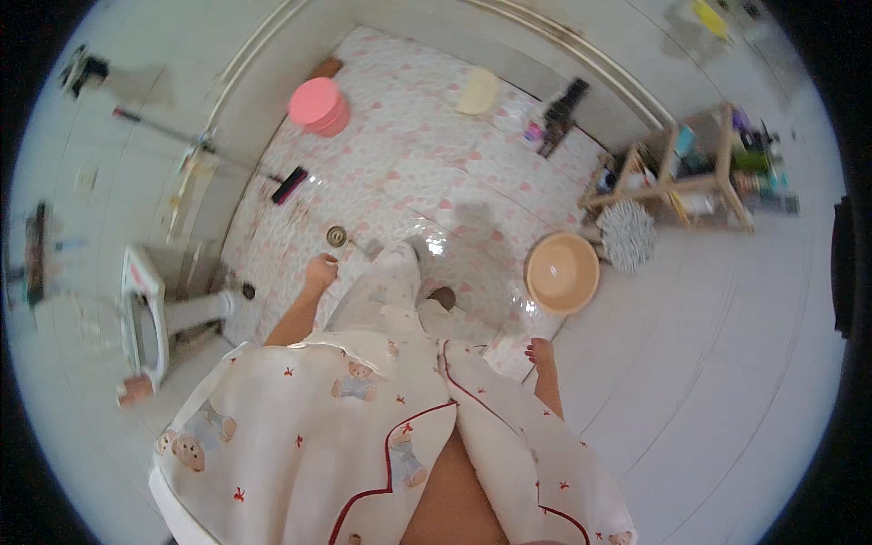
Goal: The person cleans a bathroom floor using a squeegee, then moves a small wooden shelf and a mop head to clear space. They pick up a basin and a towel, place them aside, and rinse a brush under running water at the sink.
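My left hand (321,272) hangs beside the left trouser leg, above the patterned floor, with its fingers curled. Whether anything is inside it cannot be made out. A round floor drain (336,236) lies just beyond it. On the other side, my right hand (540,351) hangs near the wall, its loosely bent fingers apart and nothing visible in them. The nearest thing to it is an orange plastic basin (563,274) on the floor, apart from the hand. White pyjamas (306,422) with bear prints cover much of the lower view.
A washbasin (160,320) stands at the left. A long-handled floor brush (290,185) leans by the left wall, near a pink lidded bucket (319,105). At the right are a shelf rack (708,174) with bottles and a grey mop head (625,236). The floor (409,177) has shiny reflections.
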{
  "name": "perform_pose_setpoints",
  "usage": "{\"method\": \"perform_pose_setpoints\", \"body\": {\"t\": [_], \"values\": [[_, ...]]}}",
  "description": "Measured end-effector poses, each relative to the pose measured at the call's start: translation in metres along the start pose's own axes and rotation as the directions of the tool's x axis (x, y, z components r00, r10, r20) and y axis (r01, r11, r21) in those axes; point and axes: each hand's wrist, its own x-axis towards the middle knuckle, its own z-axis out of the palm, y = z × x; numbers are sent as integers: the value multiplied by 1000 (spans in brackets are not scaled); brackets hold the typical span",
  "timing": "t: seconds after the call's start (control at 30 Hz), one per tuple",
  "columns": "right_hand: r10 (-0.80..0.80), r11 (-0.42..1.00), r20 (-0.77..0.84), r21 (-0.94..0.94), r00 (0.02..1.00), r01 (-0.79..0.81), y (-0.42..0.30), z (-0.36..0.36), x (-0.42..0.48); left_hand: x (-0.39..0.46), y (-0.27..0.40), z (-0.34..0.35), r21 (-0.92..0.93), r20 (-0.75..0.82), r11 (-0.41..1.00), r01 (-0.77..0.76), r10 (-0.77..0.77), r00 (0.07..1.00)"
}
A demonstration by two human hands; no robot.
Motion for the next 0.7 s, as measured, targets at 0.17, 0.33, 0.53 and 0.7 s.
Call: {"method": "perform_pose_setpoints", "body": {"t": [0.17,0.33,0.53,0.7], "values": [[-192,981,-54,18,980,193,-89,1,-12,10,-74,38,202,8,941,271,-278,961],[-338,931,223,-60,914,359,-252,49,-13,41,-67,-8,-8,14,930,366,-366,930],[-458,845,284,-158,843,512,-430,73,-27,180,84,-34,-227,-53,948,222,-239,969],[-473,833,277,-168,836,527,-525,47,8,287,230,-58,-416,-24,909,-20,11,1000]]}}
